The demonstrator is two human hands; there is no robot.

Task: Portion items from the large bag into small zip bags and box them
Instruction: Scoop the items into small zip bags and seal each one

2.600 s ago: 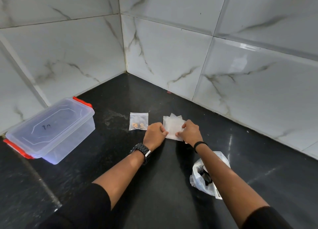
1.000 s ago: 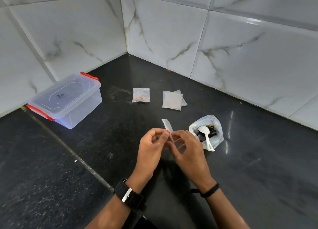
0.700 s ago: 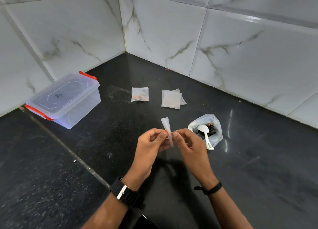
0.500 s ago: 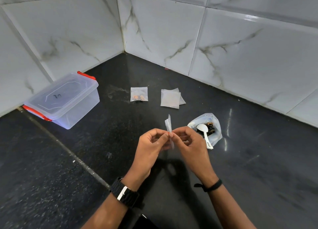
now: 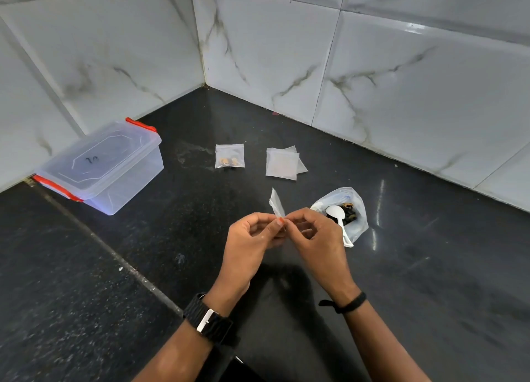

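The left hand (image 5: 249,238) and the right hand (image 5: 312,235) are meeting above the dark speckled stone counter (image 5: 143,267). Both are pinching the same small clear plastic zip bag (image 5: 276,205) between thumb and fingertips, at its lower edge, and the other fingers are curling loosely behind. The small bag is standing up out of the pinch, thin and a little tilted to the left, and I cannot tell if its mouth is open. It is looking empty. The left wrist is wearing a black watch with a metal buckle (image 5: 208,320), and the right wrist is wearing a thin black band (image 5: 348,304).

Just beside the right hand, on its far right side, the large clear plastic bag (image 5: 357,221) is lying on the counter with its mouth open. Dark and brownish pieces (image 5: 348,211) are sitting inside it, too small for me to say what they are. A white plastic spoon (image 5: 337,213) is resting with its bowl in the bag and its handle coming out toward the person.

Farther from the hands, toward the wall, a little stack of empty clear zip bags (image 5: 282,163) is lying flat. To the left of it, apart, a filled small zip bag (image 5: 229,155) is lying with some orange-brown pieces at its bottom edge.

Well apart, at the left by the white marble-pattern wall tiles (image 5: 286,51), a clear plastic box with red clips (image 5: 103,166) is standing with its lid closed on it.
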